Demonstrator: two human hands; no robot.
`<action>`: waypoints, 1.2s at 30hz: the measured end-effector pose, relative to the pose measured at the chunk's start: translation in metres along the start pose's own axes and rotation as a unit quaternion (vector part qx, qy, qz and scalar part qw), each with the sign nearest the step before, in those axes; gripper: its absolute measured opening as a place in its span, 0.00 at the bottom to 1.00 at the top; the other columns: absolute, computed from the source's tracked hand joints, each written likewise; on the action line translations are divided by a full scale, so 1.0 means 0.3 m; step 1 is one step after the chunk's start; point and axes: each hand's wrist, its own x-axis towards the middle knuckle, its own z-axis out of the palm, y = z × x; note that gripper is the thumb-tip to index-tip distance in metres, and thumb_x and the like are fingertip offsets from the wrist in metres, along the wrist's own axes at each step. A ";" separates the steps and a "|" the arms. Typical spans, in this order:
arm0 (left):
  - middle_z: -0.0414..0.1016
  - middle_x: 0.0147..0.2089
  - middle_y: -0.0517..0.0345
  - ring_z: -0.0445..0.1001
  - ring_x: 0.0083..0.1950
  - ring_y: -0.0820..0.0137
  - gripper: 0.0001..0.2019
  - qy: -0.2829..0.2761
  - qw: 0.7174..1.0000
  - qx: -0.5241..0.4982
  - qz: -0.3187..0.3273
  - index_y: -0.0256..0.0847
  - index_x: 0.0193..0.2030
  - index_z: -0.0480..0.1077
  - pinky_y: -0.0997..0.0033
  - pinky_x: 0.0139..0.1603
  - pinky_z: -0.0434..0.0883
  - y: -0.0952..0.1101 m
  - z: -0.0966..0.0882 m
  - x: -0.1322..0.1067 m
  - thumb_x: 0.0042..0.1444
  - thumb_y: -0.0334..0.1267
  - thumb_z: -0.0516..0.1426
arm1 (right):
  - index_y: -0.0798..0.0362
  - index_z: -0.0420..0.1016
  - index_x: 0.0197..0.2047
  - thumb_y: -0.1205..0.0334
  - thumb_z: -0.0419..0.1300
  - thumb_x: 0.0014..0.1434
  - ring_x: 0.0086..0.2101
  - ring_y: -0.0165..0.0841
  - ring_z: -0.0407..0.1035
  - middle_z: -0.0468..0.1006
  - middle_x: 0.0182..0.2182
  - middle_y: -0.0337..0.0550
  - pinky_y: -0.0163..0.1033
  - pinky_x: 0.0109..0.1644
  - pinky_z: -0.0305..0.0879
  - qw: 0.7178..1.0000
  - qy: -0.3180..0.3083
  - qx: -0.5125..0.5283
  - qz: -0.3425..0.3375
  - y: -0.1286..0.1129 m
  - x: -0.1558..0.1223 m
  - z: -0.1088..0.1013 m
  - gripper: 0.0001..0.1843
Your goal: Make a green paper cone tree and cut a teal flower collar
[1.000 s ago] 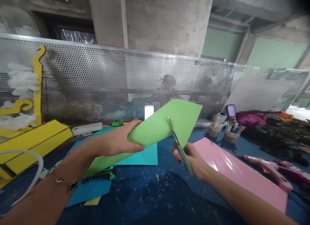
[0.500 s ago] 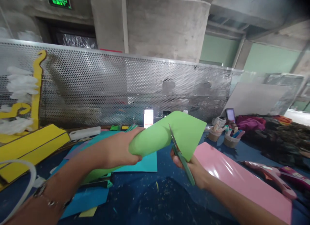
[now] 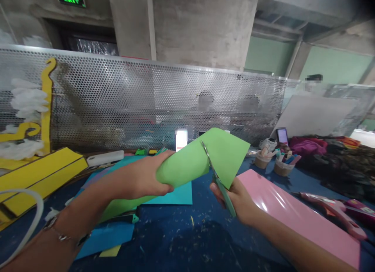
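Note:
A light green sheet (image 3: 187,162) is curled over in front of me, raised above the blue tabletop. My left hand (image 3: 146,174) is closed round its left end, thumb below and fingers partly hidden behind it. My right hand (image 3: 234,199) is closed on green-handled scissors (image 3: 221,186), whose blades point up and away, cutting into the sheet between its curled part and the flat corner on the right. That corner hangs beside my right fingers. Turquoise sheets (image 3: 175,194) lie under my left arm, with a black-and-green tool (image 3: 129,218) partly hidden there.
A glossy pink sheet (image 3: 301,213) and a pink glue gun (image 3: 334,207) lie at right. Pen cups (image 3: 284,166) stand behind them, near dark cloth (image 3: 345,166). Yellow boards (image 3: 38,178) are at left. A perforated metal screen (image 3: 125,104) closes off the back; a lit phone (image 3: 181,141) stands before it.
The scissors have moved slightly farther up into the green sheet, their blades now closer together. The view has shifted a little; my left hand keeps its hold.

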 end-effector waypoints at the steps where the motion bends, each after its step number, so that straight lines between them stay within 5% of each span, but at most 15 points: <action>1: 0.81 0.50 0.53 0.79 0.42 0.56 0.38 -0.009 1.000 -0.010 -0.003 0.45 0.69 0.63 0.63 0.38 0.71 0.002 -0.006 -0.001 0.51 0.50 0.64 | 0.49 0.59 0.23 0.33 0.63 0.59 0.20 0.27 0.53 0.58 0.18 0.31 0.36 0.24 0.49 1.000 0.003 0.003 0.003 -0.001 -0.001 0.000 0.31; 6: 0.68 0.71 0.47 0.70 0.65 0.46 0.51 -0.061 0.996 -0.064 0.001 0.49 0.77 0.51 0.58 0.58 0.71 -0.024 -0.037 -0.005 0.50 0.58 0.67 | 0.48 0.58 0.23 0.34 0.63 0.60 0.19 0.28 0.53 0.58 0.17 0.32 0.37 0.23 0.51 1.000 0.012 0.002 -0.001 -0.013 -0.008 -0.004 0.31; 9: 0.61 0.76 0.50 0.64 0.71 0.46 0.50 -0.102 0.986 -0.133 0.003 0.52 0.77 0.51 0.59 0.62 0.70 -0.062 -0.038 0.001 0.50 0.59 0.66 | 0.48 0.61 0.23 0.36 0.63 0.61 0.21 0.29 0.55 0.60 0.18 0.34 0.38 0.23 0.55 1.000 0.012 -0.001 -0.024 -0.022 -0.011 -0.007 0.29; 16: 0.81 0.57 0.52 0.74 0.62 0.48 0.43 -0.159 0.957 -0.242 -0.006 0.51 0.71 0.63 0.57 0.56 0.74 -0.110 0.011 0.014 0.48 0.56 0.67 | 0.49 0.60 0.22 0.33 0.64 0.58 0.20 0.28 0.54 0.59 0.19 0.34 0.37 0.22 0.53 0.999 -0.029 0.026 0.002 -0.005 -0.007 -0.015 0.31; 22: 0.69 0.71 0.52 0.70 0.67 0.48 0.46 -0.141 0.972 -0.187 -0.008 0.54 0.75 0.56 0.60 0.59 0.73 -0.105 -0.002 0.011 0.51 0.56 0.67 | 0.50 0.67 0.28 0.33 0.64 0.58 0.26 0.31 0.56 0.62 0.24 0.36 0.39 0.29 0.57 0.999 -0.036 0.000 -0.035 -0.014 -0.005 -0.021 0.28; 27: 0.70 0.69 0.48 0.72 0.65 0.47 0.47 -0.094 0.993 -0.077 0.001 0.49 0.76 0.54 0.59 0.57 0.73 -0.057 -0.027 -0.002 0.52 0.57 0.66 | 0.47 0.70 0.32 0.29 0.59 0.61 0.36 0.40 0.65 0.69 0.30 0.42 0.48 0.40 0.68 0.997 -0.043 -0.046 -0.044 -0.006 -0.002 -0.034 0.28; 36: 0.78 0.59 0.48 0.78 0.52 0.50 0.47 -0.052 0.998 -0.046 -0.007 0.47 0.76 0.54 0.61 0.46 0.74 -0.017 -0.043 -0.015 0.52 0.57 0.65 | 0.47 0.74 0.48 0.32 0.60 0.61 0.48 0.45 0.71 0.76 0.46 0.49 0.55 0.56 0.69 0.996 -0.059 -0.047 -0.040 0.042 -0.001 -0.058 0.27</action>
